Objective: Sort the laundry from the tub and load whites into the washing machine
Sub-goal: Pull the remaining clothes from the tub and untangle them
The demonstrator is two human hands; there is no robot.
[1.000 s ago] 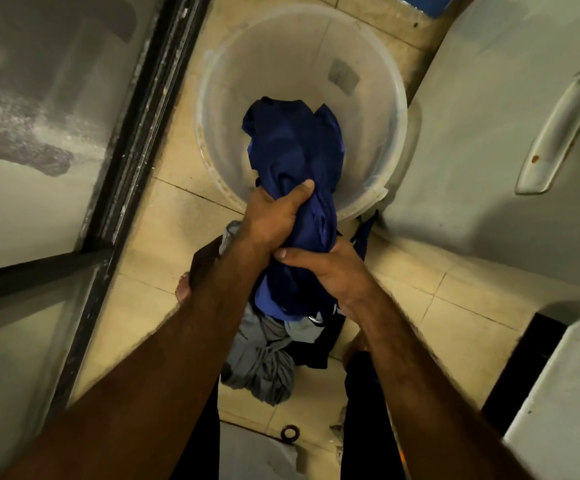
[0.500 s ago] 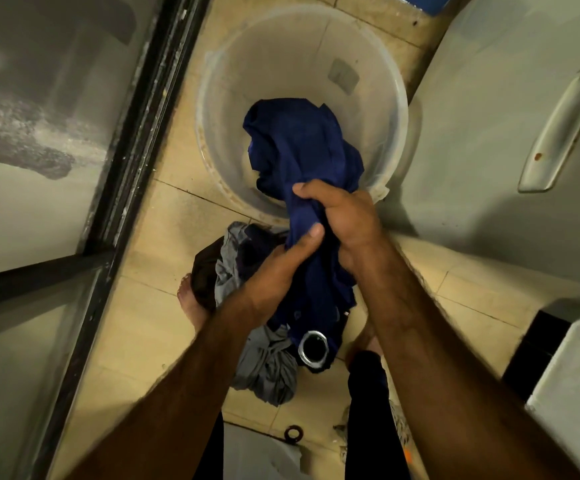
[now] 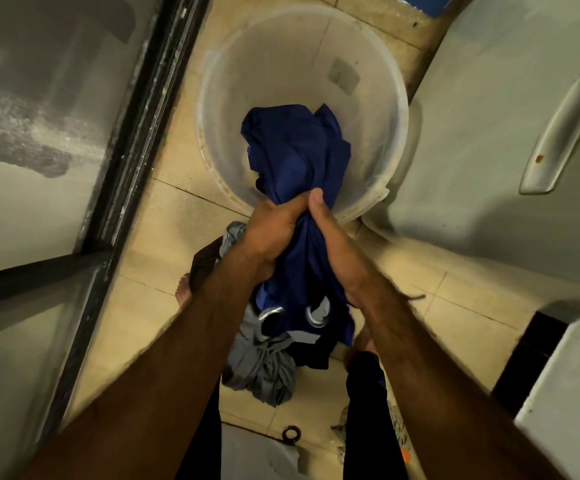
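The left grip (image 3: 274, 233), below the right grip (image 3: 332, 247) half a second ago, has climbed the blue cloth (image 3: 295, 150) and now clasps it side by side with the right at the tub's (image 3: 212, 109) near rim. The right has dropped slightly. The cloth's hanging end now shows two pale rings, not one.

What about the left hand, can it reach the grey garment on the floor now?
Probably not yet: the left hand and right hand both grip the blue garment, which hangs over the grey garment. It must let go first.
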